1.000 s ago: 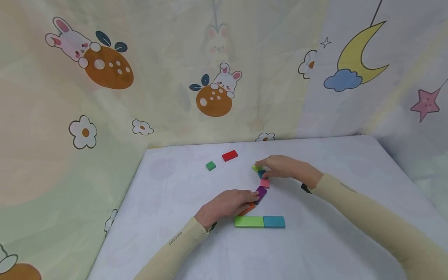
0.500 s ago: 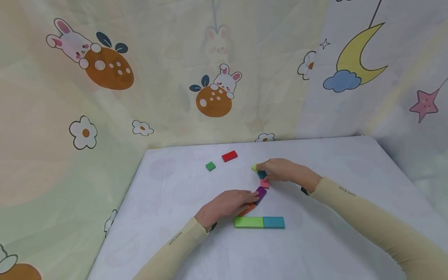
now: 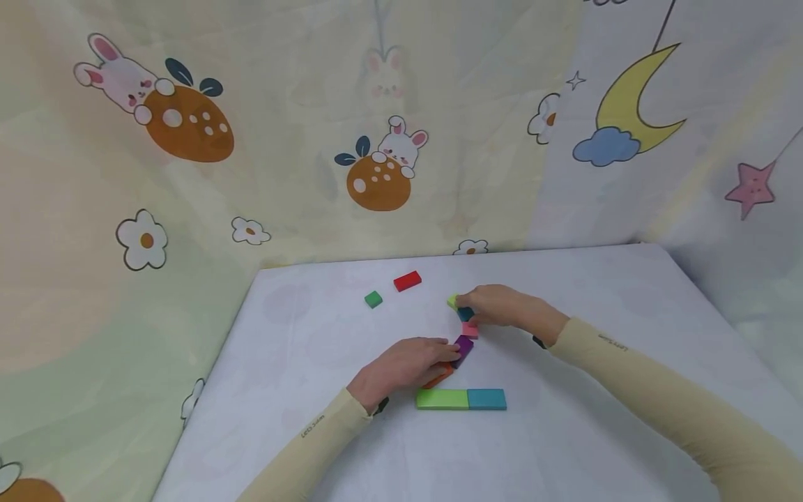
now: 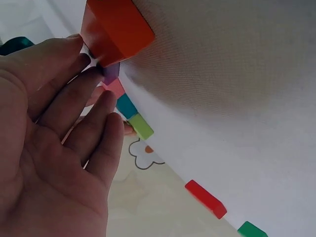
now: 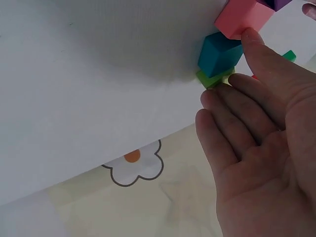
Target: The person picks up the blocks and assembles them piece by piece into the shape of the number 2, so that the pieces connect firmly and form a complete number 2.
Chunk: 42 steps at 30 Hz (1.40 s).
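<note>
A curved row of coloured blocks runs between the two hands. My left hand (image 3: 408,364) lies at its near end, fingers almost straight, with fingertips on the purple block (image 3: 463,351) and the thumb against the orange block (image 4: 118,29). At the far end is my right hand (image 3: 505,307). Its thumb touches the pink block (image 5: 242,19) and its forefinger reaches to the lime block (image 5: 215,78), the other fingers extended. Between these two stands the teal block (image 5: 219,54). The hand partly hides the row's far end in the head view.
Nearer the person, a long light-green block (image 3: 442,399) and a blue block (image 3: 486,399) lie end to end. Farther back lie a red block (image 3: 408,281) and a small green block (image 3: 373,300). A patterned cloth (image 3: 301,188) hangs behind the white table (image 3: 314,446).
My right hand has come slightly nearer, its thumb shifting from the teal block toward the pink block. The left hand keeps its place on the row. The head view has turned slightly.
</note>
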{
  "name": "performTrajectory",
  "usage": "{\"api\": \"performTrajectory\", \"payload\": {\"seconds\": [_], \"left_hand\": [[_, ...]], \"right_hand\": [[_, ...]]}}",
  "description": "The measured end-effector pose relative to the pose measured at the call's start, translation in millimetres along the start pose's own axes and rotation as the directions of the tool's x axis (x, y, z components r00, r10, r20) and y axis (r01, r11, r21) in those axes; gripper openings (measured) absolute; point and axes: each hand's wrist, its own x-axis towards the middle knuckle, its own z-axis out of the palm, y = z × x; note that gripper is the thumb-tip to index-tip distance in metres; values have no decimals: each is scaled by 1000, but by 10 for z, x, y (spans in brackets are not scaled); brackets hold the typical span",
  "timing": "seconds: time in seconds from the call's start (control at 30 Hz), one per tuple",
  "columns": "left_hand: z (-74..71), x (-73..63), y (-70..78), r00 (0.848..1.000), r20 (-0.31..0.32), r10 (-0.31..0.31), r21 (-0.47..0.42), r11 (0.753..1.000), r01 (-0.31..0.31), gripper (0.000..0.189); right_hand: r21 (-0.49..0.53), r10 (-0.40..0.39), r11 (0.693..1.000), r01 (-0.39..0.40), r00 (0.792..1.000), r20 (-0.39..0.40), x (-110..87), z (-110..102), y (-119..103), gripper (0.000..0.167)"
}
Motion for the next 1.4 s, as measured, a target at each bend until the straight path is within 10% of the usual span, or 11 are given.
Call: {"api": "performTrajectory", "payload": {"seconds": [0.3,0.53,0.87,1.4], "left_hand": [[-152,-3,-100,997,-70,39,0,999,-40,50],[-457,23,-431,990,-126,-60,-47,997,54,49],[-806,358,-858,977,-166,-132,15,990,137,37],[-698,744,-1190,924,-157,-348,80,928,363,14]], "right_hand": [[-26,-34,999,34,999,-3,21,-24,0,48],[-20,3,1000,-2,1000,28,45,-23,-10,50],[-23,-7,1000,7,1000,28,38,-11,-13,47],[-31,-6,999,6,1000,14,0,-3,-52,46]]}}
